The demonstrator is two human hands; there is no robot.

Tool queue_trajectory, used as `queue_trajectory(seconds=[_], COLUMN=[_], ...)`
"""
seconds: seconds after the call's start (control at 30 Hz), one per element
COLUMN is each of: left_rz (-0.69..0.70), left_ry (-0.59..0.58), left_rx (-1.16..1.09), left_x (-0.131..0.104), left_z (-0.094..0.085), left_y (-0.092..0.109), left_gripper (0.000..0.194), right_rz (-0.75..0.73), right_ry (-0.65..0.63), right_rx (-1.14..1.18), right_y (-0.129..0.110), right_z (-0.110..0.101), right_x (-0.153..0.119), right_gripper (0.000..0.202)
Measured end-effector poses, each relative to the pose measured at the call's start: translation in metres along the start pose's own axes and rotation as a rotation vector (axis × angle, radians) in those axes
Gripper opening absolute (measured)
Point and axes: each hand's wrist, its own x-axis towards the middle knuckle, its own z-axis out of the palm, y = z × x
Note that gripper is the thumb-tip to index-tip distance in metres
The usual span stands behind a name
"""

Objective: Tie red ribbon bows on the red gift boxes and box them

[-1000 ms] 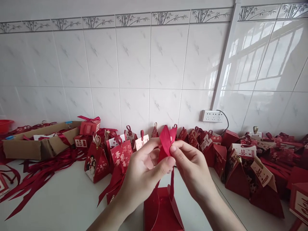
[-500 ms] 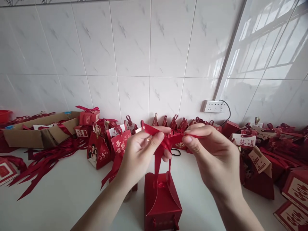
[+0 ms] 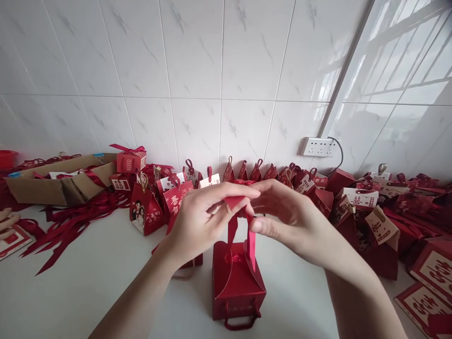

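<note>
A small red gift box [image 3: 237, 282] stands on the table in front of me, with a twisted rope handle [image 3: 243, 326] hanging at its near side. A red ribbon [image 3: 232, 229] rises from the slot between its curved top flaps. Above the box, my left hand [image 3: 206, 219] pinches the ribbon, a fold of it showing between thumb and fingers. My right hand [image 3: 293, 219] meets the left at the fingertips, its thumb against the other ribbon strand, which hangs down to the box's right flap. Parts of the ribbon are hidden behind my fingers.
Finished red boxes [image 3: 146, 212] with loops line the tiled wall. Loose ribbons [image 3: 70, 226] lie left of an open cardboard box [image 3: 38, 190]'s front. Another person's hand [image 3: 7, 221] shows at the left edge. More boxes [image 3: 381, 240] crowd the right. A power strip [image 3: 319, 147] is on the wall.
My hands have drawn together over the box; the ribbon stretched sideways between them is now folded in, with one strand hanging down on the right. Another person's hand has appeared at the left.
</note>
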Motion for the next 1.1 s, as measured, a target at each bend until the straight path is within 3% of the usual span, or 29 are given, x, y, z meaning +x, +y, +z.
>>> queue_trajectory(seconds=[0.1, 0.2, 0.37, 0.63, 0.77, 0.97, 1.1], left_rz=[0.133, 0.165, 0.079, -0.014, -0.033, -0.017, -0.007], left_ry=[-0.035, -0.017, 0.017, 0.025, -0.011, -0.048, -0.059], left_rx=[0.067, 0.09, 0.112, 0.026, 0.007, -0.05, -0.061], left_x=[-0.002, -0.002, -0.001, 0.001, -0.001, -0.003, -0.002], left_z=[0.0, -0.001, 0.001, 0.003, 0.002, 0.002, 0.003], left_y=[0.001, -0.001, -0.003, -0.002, -0.005, -0.008, -0.008], left_gripper=[0.034, 0.036, 0.029, 0.017, 0.016, 0.02, 0.02], right_rz=[0.049, 0.025, -0.047, -0.199, -0.164, -0.035, -0.008], right_ry=[-0.072, 0.005, 0.125, 0.285, 0.241, 0.116, 0.126], right_rx=[0.028, -0.157, -0.517, -0.837, -0.736, -0.356, -0.216], right_y=[0.004, 0.004, 0.0, 0.007, 0.007, 0.006, 0.007], right_z=[0.006, 0.01, 0.013, 0.023, 0.023, 0.012, 0.008], right_x=[0.003, 0.003, 0.0, -0.001, 0.001, 0.003, 0.005], right_gripper=[0.02, 0.011, 0.005, 0.01, 0.026, 0.02, 0.021])
